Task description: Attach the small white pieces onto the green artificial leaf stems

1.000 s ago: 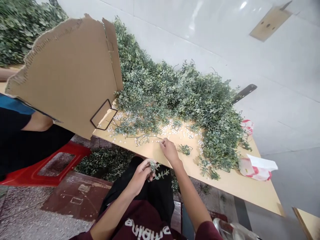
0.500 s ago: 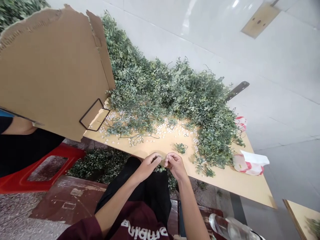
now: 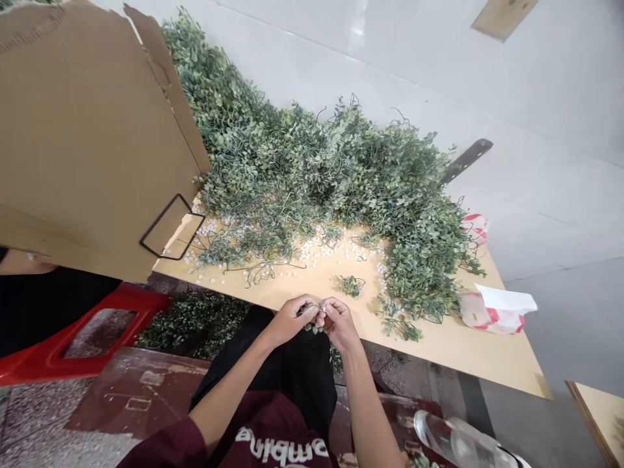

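Leafy sprig point(image 3: 313, 328) pinched between both hands!
Left hand point(image 3: 292, 322) and right hand point(image 3: 340, 325) grip it tight, fingertips meeting, just off the surface point(image 3: 453, 354) edge.

You had a torn cardboard sheet point(image 3: 92, 143) at left, a red plastic stool point(image 3: 43, 364) near left, a clear plastic bottle point(image 3: 453, 442) near right, and a red-and-white bag point(image 3: 492, 312) far right on the surface point(image 3: 439, 351).

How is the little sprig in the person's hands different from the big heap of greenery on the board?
The small sprig is tiny, while the heap of greenery is huge. The sprig is pinched up off the board between the left hand and right hand; the heap lies sprawled on the pale board, untouched. Both have small, rounded grey-green leaves.
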The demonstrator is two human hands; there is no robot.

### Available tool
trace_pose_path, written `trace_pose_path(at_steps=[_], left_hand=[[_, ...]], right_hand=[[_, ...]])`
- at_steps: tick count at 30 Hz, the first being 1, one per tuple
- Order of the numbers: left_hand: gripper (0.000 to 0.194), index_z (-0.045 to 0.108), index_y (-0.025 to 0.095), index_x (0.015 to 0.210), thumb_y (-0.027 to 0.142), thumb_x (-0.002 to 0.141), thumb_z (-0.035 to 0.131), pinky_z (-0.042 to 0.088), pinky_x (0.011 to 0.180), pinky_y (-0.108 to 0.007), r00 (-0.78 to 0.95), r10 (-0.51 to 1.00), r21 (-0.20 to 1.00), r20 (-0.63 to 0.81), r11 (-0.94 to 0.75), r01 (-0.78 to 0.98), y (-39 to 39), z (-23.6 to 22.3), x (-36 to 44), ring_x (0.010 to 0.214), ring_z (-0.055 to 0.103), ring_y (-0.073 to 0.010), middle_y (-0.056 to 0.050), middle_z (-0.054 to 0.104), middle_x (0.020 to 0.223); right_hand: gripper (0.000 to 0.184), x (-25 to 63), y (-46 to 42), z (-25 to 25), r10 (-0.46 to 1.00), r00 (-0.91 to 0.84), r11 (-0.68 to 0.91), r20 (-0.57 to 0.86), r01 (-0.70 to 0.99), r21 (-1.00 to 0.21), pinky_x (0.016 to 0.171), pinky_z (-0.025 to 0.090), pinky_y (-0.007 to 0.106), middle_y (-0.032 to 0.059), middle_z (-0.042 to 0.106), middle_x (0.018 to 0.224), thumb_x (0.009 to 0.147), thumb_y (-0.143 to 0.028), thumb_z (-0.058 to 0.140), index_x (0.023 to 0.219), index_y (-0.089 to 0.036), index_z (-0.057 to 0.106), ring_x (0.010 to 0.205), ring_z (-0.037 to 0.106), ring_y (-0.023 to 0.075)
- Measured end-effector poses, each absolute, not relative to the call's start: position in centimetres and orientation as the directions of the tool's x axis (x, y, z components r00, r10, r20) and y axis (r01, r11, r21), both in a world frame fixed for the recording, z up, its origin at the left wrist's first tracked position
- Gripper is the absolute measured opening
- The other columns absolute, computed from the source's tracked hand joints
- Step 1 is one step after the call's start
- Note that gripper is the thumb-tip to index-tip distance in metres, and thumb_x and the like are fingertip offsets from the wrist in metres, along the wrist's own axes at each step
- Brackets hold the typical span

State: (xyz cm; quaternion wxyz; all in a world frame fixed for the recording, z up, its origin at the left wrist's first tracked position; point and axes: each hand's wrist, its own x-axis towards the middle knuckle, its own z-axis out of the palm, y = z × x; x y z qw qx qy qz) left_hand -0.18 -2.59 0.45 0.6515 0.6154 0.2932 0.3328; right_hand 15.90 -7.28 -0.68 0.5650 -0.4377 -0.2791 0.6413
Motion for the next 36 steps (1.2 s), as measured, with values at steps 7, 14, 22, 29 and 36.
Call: trace_pose_path(at_steps=[7,14,22,29,36], left_hand=[[0.023,0.061,0.014,0.086,0.033,0.092,0.05,0.044,0.067,-0.021,0.617,0.787,0.996,0.018,0.041,-0.082,-2.43,0.6,-0.09,0.068,0.055,-0.0114,0.0,0.061,0.073],[0.026,0.062,0.013,0.087,0.037,0.092,0.052,0.045,0.064,-0.021,0.62,0.784,0.997,0.005,0.042,-0.061,-2.33,0.25,-0.04,0.067,0.056,-0.0112,-0.003,0.065,0.077],[0.025,0.062,0.013,0.088,0.035,0.093,0.052,0.045,0.072,-0.021,0.617,0.786,0.995,0.047,0.016,-0.095,-2.22,0.39,0.0,0.073,0.059,-0.0115,-0.002,0.067,0.079],[0.025,0.062,0.014,0.088,0.036,0.094,0.051,0.045,0.07,-0.021,0.618,0.786,0.997,0.02,0.032,-0.073,-2.28,0.18,-0.05,0.07,0.059,-0.0112,-0.002,0.068,0.08],[0.024,0.062,0.014,0.086,0.034,0.094,0.05,0.044,0.069,-0.02,0.605,0.795,0.997,0.043,0.002,-0.073,-2.22,0.04,0.1,0.07,0.058,-0.0109,-0.002,0.066,0.077]], right_hand=[[0.034,15.76,-7.28,-0.66,0.971,0.037,-0.188,-0.236,-0.497,-0.847,0.053,0.045,0.02,-0.0026,0.051,0.06,0.076,-0.042,0.08,0.077,-0.016,0.06,0.051,0.049,0.0079],[0.038,15.88,-7.05,-1.11,0.97,0.058,-0.177,-0.234,-0.491,-0.853,0.053,0.045,0.021,-0.0024,0.051,0.058,0.073,-0.043,0.082,0.076,-0.014,0.058,0.049,0.047,0.0071],[0.038,15.82,-6.99,-1.0,0.973,0.063,-0.163,-0.22,-0.482,-0.861,0.053,0.044,0.02,-0.0023,0.052,0.059,0.073,-0.043,0.082,0.076,-0.013,0.058,0.049,0.047,0.0066],[0.032,15.95,-6.95,-1.27,0.979,0.032,-0.162,-0.202,-0.478,-0.863,0.053,0.042,0.018,-0.0016,0.053,0.059,0.078,-0.039,0.079,0.076,-0.014,0.06,0.05,0.048,0.0063],[0.03,15.81,-6.94,-1.0,0.981,0.023,-0.164,-0.194,-0.45,-0.878,0.055,0.041,0.017,-0.0012,0.053,0.06,0.082,-0.038,0.076,0.077,-0.014,0.059,0.052,0.049,0.0062]])
